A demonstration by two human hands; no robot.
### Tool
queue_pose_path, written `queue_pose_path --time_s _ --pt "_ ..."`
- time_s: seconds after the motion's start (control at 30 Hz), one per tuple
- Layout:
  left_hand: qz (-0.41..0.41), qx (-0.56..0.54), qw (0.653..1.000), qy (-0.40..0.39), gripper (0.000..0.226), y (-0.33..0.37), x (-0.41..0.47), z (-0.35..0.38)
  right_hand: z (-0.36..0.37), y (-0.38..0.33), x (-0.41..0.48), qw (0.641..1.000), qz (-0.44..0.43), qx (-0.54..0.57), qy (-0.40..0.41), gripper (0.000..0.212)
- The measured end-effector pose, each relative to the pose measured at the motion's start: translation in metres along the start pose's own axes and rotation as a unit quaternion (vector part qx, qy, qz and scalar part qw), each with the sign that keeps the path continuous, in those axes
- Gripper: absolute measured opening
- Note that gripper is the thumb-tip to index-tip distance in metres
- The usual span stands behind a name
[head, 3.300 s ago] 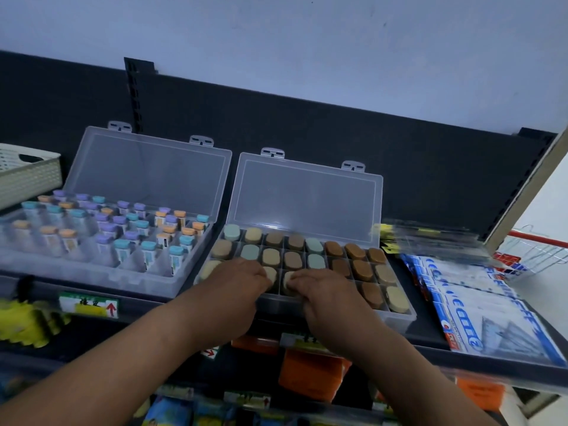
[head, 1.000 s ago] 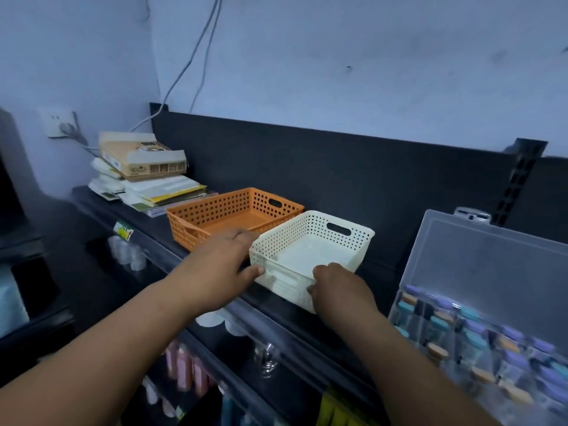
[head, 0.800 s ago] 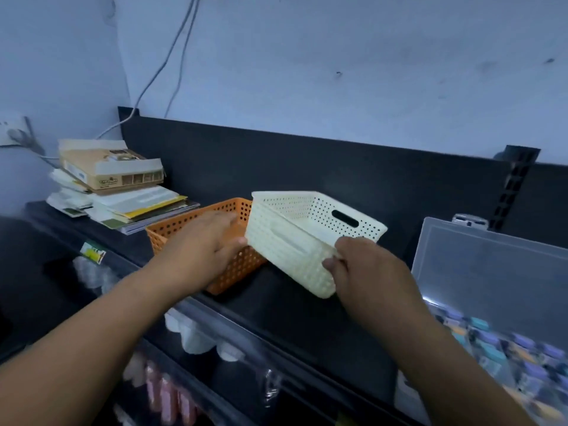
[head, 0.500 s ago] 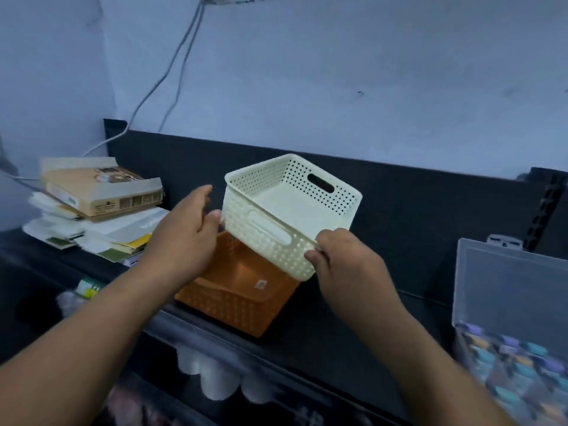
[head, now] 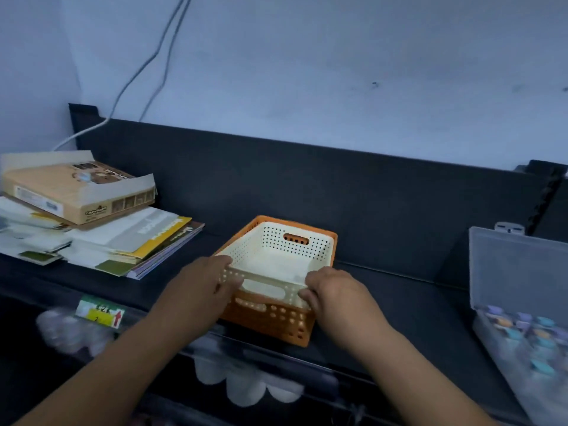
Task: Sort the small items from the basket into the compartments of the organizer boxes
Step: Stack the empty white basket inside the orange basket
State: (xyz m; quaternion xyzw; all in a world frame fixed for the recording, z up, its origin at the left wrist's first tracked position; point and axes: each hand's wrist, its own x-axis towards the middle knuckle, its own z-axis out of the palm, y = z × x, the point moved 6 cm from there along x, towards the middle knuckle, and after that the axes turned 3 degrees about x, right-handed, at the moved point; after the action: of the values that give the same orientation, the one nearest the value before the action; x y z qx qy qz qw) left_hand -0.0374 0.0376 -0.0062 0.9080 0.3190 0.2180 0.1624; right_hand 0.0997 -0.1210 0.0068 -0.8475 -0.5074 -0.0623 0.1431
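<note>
A cream perforated basket (head: 278, 259) is nested inside an orange perforated basket (head: 276, 321) on the black shelf (head: 399, 305); nothing is seen inside it. Its near rim is gripped at the 2 front corners, the left hand (head: 199, 290) and right hand (head: 333, 292) each curled closed around it. Its long axis runs from the person toward the back panel. An open clear organizer box (head: 522, 302) holding capped vials (head: 522, 330) is seen at right, a stack of booklets (head: 101, 235) at left.

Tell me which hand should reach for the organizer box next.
Probably the right hand: the organizer box lies on its side, while the left hand sits across the white basket.
</note>
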Motion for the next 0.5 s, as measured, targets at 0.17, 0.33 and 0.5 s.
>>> queue_pose_path --time_s 0.17,0.33,0.5 --pt "0.003 0.030 1.000 0.001 0.050 -0.005 0.003 0.012 0.013 0.001 -0.006 1.000 0.016 0.003 -0.024 0.044" --pt "0.005 0.033 0.999 -0.014 0.050 0.006 -0.001 0.030 0.018 0.017 -0.021 0.998 0.054 0.003 -0.038 0.041" --pt "0.030 0.046 0.998 -0.014 0.054 0.026 -0.008 0.032 0.009 0.036 -0.037 0.995 0.076 0.003 -0.057 0.041"
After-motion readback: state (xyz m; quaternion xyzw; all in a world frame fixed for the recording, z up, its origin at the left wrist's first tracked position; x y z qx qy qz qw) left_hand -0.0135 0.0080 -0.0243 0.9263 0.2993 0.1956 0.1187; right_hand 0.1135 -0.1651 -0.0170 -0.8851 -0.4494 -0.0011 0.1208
